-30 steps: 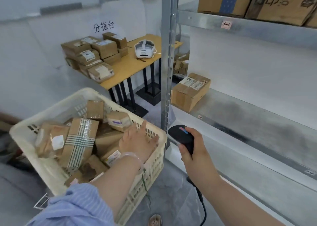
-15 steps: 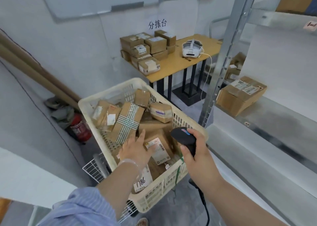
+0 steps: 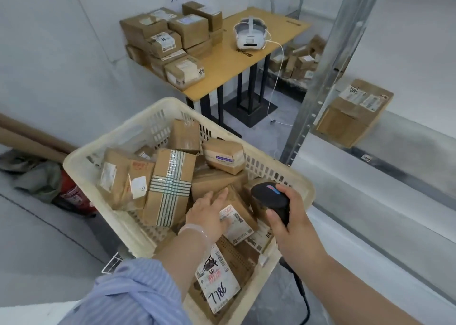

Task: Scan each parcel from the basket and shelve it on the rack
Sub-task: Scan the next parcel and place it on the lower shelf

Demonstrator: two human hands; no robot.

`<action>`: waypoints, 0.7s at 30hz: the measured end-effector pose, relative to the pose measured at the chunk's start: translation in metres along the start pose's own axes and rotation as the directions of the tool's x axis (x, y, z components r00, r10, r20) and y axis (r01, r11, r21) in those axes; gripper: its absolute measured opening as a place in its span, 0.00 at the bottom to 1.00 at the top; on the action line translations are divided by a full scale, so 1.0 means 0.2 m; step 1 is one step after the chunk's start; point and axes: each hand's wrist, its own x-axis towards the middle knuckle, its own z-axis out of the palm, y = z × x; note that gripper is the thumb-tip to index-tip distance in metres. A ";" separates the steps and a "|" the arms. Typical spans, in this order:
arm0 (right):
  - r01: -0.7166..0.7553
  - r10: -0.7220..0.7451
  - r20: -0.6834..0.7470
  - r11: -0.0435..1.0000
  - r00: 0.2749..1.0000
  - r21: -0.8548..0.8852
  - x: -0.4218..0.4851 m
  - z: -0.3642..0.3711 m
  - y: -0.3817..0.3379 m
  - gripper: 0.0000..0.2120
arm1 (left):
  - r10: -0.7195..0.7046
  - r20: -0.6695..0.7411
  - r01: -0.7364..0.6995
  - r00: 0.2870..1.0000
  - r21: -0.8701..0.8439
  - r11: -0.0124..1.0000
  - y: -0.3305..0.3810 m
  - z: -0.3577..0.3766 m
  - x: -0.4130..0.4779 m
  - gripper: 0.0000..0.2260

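Note:
A cream plastic basket [image 3: 108,149] in front of me holds several brown cardboard parcels. My left hand [image 3: 208,211] lies inside it, fingers straight, resting on a small parcel with a white label [image 3: 238,222]. My right hand [image 3: 290,216] grips a black handheld scanner [image 3: 269,198] over the basket's right rim, head pointing down toward that parcel. Its cable hangs below my wrist. On the right stands the metal rack [image 3: 318,97]; one labelled parcel [image 3: 352,112] lies on its shelf.
A wooden table [image 3: 249,60] behind the basket carries a stack of parcels [image 3: 170,40] and a white headset [image 3: 250,34]. More boxes lie on the floor beyond the table. A red fire extinguisher [image 3: 74,196] lies at the left wall.
My view has swung left and down from the rack to the basket. My left hand has shifted from the basket's right rim onto the white-labelled parcel, and the scanner has come over the basket.

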 end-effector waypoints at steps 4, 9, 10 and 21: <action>-0.074 0.073 -0.063 0.997 0.995 -0.021 0.04 0.04 0.03 0.26 | 0.148 0.130 -0.163 0.980 0.112 0.980 -0.02 -0.01 0.16 0.33; -0.143 0.141 -0.097 0.989 0.985 -0.020 0.03 0.06 0.07 0.25 | 0.270 0.214 -0.305 0.939 0.154 0.940 -0.02 0.00 0.23 0.38; -0.153 0.150 -0.102 0.988 0.983 -0.022 0.03 0.06 0.08 0.25 | 0.283 0.219 -0.320 0.934 0.157 0.934 -0.02 0.00 0.24 0.38; -0.185 0.183 -0.132 0.983 0.974 0.001 -0.03 0.05 0.11 0.22 | 0.340 0.253 -0.377 0.906 0.117 0.919 0.01 -0.04 0.25 0.35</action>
